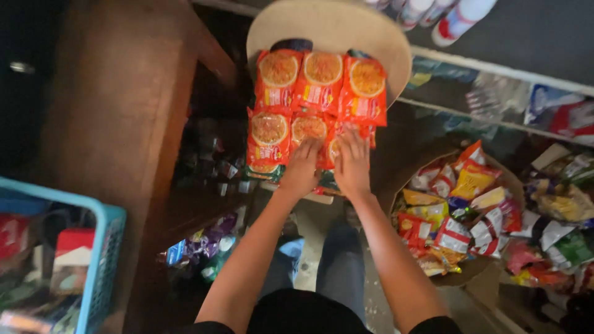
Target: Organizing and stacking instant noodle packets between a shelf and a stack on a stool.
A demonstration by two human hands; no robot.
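Both hands are reaching forward over a pale oval board (377, 37) that is carrying two rows of orange-red noodle packets (312, 108); the far row is showing three packets side by side, and the near row is showing at least three more, partly hidden by the hands. Each packet is lying flat with its long axis running away from the person, its round picture of noodles at the far end and its printed band toward the near end; together the rows are stretching crosswise, left to right, over the board.

The left hand (301, 168) is lying palm down on the near row, fingers together and bent over the middle packet; the right hand (352, 164) is lying just beside it, almost touching, fingers slightly spread and pressing on the packet to the right; whether either hand is pinching a packet edge or only pressing on top cannot be told, as the fingertips are blurred.

To the right of the arms a round basket (512, 181) is holding mixed snack bags in red, yellow and white; further right more bags are lying loose. At the lower left a blue plastic crate (102, 260) is standing beside a brown wooden counter (117, 105). White bottles (455, 18) are lying at the top edge.
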